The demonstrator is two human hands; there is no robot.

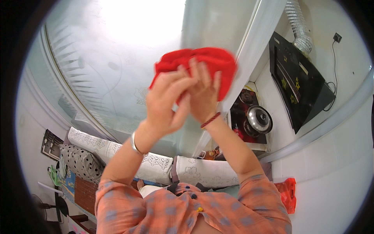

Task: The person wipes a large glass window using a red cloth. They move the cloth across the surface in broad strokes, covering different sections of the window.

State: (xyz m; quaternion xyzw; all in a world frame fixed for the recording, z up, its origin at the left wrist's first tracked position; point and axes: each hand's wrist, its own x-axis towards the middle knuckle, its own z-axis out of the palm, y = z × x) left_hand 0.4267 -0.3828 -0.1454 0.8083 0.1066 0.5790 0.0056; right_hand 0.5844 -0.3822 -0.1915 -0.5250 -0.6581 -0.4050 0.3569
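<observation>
A red cloth (pixel 216 68) is held up in front of the frosted glass panel (pixel 117 73). Its outline is blurred, and whether it touches the glass cannot be told. My right hand (pixel 204 96), with a dark red braided band at the wrist, lies on the cloth's near side with its fingers spread upward. Bent fingers and a raised thumb show on my left hand (pixel 166 99), which wears a silver bangle. This hand overlaps the cloth's lower left part, its fingertips beside my right hand. Whether it pinches the fabric is hidden.
A white frame post (pixel 248 49) stands right of the glass. Beyond it are a gas hob (pixel 247 98), a lidded pan (pixel 259 119) and a black range hood (pixel 298 82). Below runs a sofa back with white lace covers (pixel 204 171); a dotted cushion (pixel 81 161) leans left.
</observation>
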